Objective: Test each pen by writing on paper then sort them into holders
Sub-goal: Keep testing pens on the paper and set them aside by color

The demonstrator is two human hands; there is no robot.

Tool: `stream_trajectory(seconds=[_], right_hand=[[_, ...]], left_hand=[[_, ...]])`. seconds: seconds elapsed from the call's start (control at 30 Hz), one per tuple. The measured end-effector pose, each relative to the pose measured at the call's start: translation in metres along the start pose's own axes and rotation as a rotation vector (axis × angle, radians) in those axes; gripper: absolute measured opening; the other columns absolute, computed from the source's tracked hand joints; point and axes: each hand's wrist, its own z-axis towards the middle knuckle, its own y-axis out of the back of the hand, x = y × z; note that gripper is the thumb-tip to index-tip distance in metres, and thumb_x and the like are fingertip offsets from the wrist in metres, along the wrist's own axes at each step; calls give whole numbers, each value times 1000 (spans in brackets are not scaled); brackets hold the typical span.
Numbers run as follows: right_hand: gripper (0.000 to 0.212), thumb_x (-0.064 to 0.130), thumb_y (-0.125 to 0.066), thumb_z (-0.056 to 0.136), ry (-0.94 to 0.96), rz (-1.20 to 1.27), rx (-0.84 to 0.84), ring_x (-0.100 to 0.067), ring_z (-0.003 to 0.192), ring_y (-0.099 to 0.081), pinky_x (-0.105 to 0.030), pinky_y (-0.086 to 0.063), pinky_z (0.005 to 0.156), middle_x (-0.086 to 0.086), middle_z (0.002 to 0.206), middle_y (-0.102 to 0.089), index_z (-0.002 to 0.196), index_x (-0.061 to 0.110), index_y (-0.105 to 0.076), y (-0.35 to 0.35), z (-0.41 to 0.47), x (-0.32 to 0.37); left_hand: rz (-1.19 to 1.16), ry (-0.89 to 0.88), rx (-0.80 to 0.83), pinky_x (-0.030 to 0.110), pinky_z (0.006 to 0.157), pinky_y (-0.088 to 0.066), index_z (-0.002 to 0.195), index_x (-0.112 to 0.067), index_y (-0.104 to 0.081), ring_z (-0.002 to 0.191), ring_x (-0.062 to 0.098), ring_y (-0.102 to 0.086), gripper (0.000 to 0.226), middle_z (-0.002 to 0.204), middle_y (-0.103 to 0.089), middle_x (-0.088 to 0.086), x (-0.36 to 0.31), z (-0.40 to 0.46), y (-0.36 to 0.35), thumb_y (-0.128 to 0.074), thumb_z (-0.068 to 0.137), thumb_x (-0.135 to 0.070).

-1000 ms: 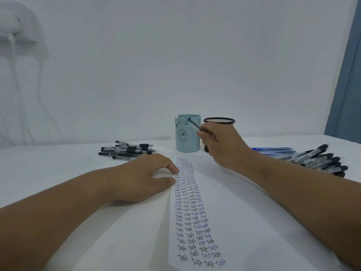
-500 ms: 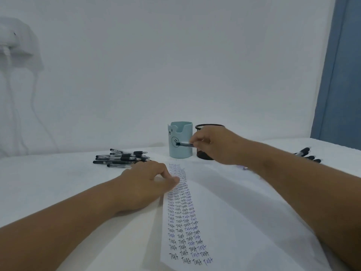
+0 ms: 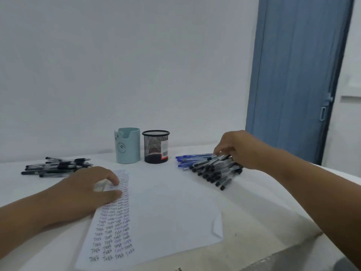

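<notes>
Left hand lies flat on the paper. Right hand reaches into the pen pile, fingers curled. Both holders stand behind.

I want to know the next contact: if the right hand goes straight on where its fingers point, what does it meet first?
Probably the pile of black-capped pens: the right hand reaches down onto it, fingertips seemingly already touching.
</notes>
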Motion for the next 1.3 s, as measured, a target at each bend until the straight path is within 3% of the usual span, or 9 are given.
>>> stream_trajectory(seconds=[0.13, 0.37, 0.47, 0.6, 0.67, 0.8, 0.97, 1.17, 1.3], right_hand=[[37, -2, -55, 93, -8, 4, -1, -23, 87, -62, -31, -49, 78, 0, 92, -67, 108, 24, -77, -12, -11, -13], [39, -6, -59, 90, -79, 187, -78, -2, 79, -66, -24, -58, 68, 11, 97, -72, 104, 28, -73, -24, -20, -19], [41, -9, -57, 88, -88, 203, -100, 1, 79, -62, -18, -51, 64, 11, 98, -68, 101, 28, -71, -24, -23, -19], [54, -15, -43, 82, -71, 255, -148, -15, 91, -63, -34, -58, 74, 4, 104, -65, 94, 31, -68, -22, -16, -7], [53, -12, -40, 84, -20, 268, -170, -16, 91, -61, -32, -56, 73, 6, 103, -63, 92, 33, -66, -22, -7, 10], [43, -3, -43, 88, 171, 285, -161, -8, 91, -61, -29, -52, 80, 15, 102, -65, 95, 33, -66, -24, 18, 63], [31, 5, -49, 88, 385, 358, -33, -14, 91, -61, -33, -53, 83, 10, 99, -67, 96, 26, -68, -38, 59, 133], [25, 12, -53, 92, 471, 296, 73, 6, 78, -51, -20, -42, 77, 14, 97, -63, 100, 29, -70, -58, 107, 179], [21, 16, -55, 91, 484, 283, 103, 0, 79, -56, -23, -50, 75, 12, 95, -65, 96, 29, -70, -73, 122, 190]], left_hand=[[3, -12, 1, 21, 91, -35, 107, -45, -67, 112, -15, -45, 31, 117, -57, -31, 2, -1, 1, -72, 80, -59], [11, -26, 5, 17, 86, -33, 105, -45, -67, 110, -17, -44, 30, 114, -58, -31, 3, -1, 2, -70, 80, -60], [3, -34, 20, 22, 91, -35, 108, -60, -58, 111, -16, -44, 38, 113, -57, -33, 2, -2, 4, -66, 73, -69], [-12, -57, 20, 18, 87, -36, 105, -64, -56, 107, -14, -50, 31, 103, -63, -32, -3, -3, 4, -66, 76, -66], [-30, -58, 6, 16, 88, -36, 100, -54, -66, 106, -17, -50, 15, 105, -63, -34, -3, -1, 5, -68, 85, -54], [-23, -18, -94, 31, 97, -43, 102, -49, -67, 111, -10, -53, 17, 112, -63, -29, 8, 5, 10, -68, 85, -55], [0, 10, -288, 9, 77, -37, 96, -35, -70, 99, -4, -59, 9, 102, -68, -23, 31, 18, 31, -68, 94, -26], [244, 116, -203, 42, 101, -43, 98, -51, -54, 119, 18, -53, 36, 115, -58, -16, 80, 22, 56, -63, 91, -17], [310, 139, -168, 45, 107, -39, 113, -51, -50, 126, 15, -46, 36, 127, -55, -16, 92, 27, 58, -55, 96, -20]])
